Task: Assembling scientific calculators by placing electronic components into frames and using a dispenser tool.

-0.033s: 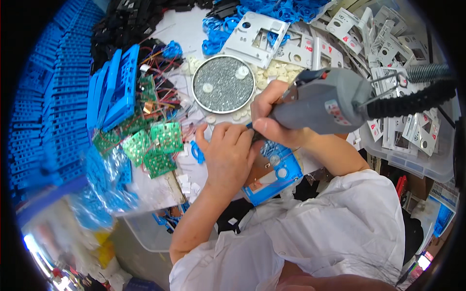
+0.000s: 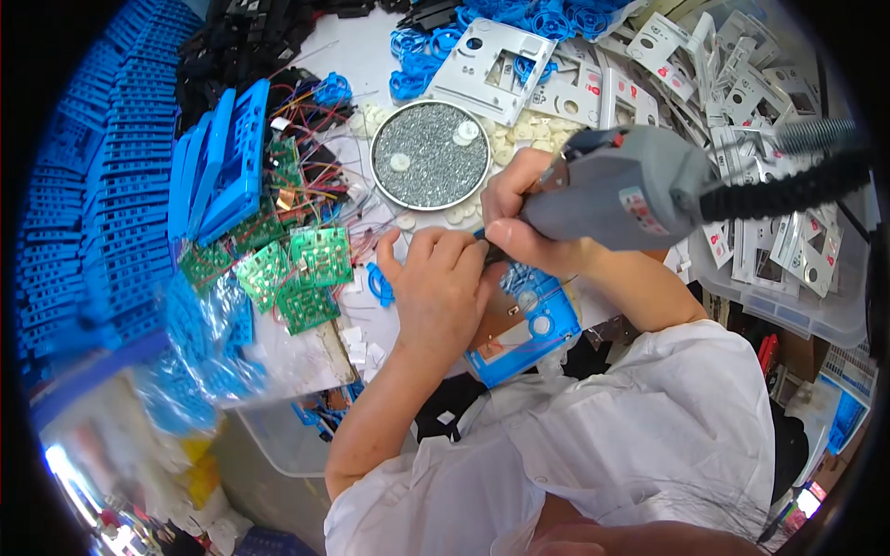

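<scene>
Both hands met over a blue frame (image 2: 547, 326) lying flat on the bench at the person's near edge, its long axis running from lower left to upper right. The right hand (image 2: 521, 215) was wrapped tight around a grey driver (image 2: 619, 193), whose body lay nearly level, cord end out to the right and tip aimed left and slightly down at the frame's upper left part. The left hand (image 2: 438, 289) lay palm down on the frame, fingers curled together near the driver's tip; whether they pinched anything could not be told. Just beyond the hands sat a round tin (image 2: 430, 167) of small silvery screws with white discs on top. Green boards (image 2: 301, 269) with coloured wires lay to the left, beside stacked blue housings (image 2: 227, 167). Grey plates (image 2: 501, 69) were piled behind.
</scene>
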### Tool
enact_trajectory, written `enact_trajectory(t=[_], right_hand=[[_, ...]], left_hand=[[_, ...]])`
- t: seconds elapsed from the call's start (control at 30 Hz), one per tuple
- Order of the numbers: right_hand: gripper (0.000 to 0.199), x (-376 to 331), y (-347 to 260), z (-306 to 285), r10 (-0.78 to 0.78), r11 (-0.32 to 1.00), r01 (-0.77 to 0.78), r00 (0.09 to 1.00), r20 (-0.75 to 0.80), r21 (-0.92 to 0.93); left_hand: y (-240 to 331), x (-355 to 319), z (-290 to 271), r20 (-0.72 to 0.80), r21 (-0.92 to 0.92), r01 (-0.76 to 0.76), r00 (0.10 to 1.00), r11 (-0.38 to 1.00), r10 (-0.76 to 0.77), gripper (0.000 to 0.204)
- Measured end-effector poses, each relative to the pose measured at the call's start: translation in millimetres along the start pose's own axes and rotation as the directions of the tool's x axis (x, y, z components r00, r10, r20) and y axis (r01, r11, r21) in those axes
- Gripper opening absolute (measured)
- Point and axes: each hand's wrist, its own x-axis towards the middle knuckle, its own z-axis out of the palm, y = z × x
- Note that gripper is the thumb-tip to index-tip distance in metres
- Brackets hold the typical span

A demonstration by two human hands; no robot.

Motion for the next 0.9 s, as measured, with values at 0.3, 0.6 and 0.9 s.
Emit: enact_trajectory(t=[0.3, 0.6, 0.9], right_hand=[[0.047, 19.6, -8.0, -13.1, 0.075, 0.963, -0.081, 0.997, 0.03, 0.259], [0.061, 28.9, -84.3, -67.3, -0.433, 0.827, 0.106, 0.747, -0.504, -0.552], [0.025, -7.2, -49.5, -48.9, -0.134, 0.847, 0.005, 0.969, -0.205, -0.531]], left_hand=[[-10.2, -4.3, 5.8, 0.176, -0.204, 0.041, 0.984, 0.978, -0.004, 0.035], [10.5, -40.9, -107.4, 0.022, -0.201, 0.204, 0.979, 0.958, -0.203, 0.046], [-79.9, -286.0, -233.4, 0.657, -0.126, 0.975, 0.219, 0.181, -0.721, 0.086]])
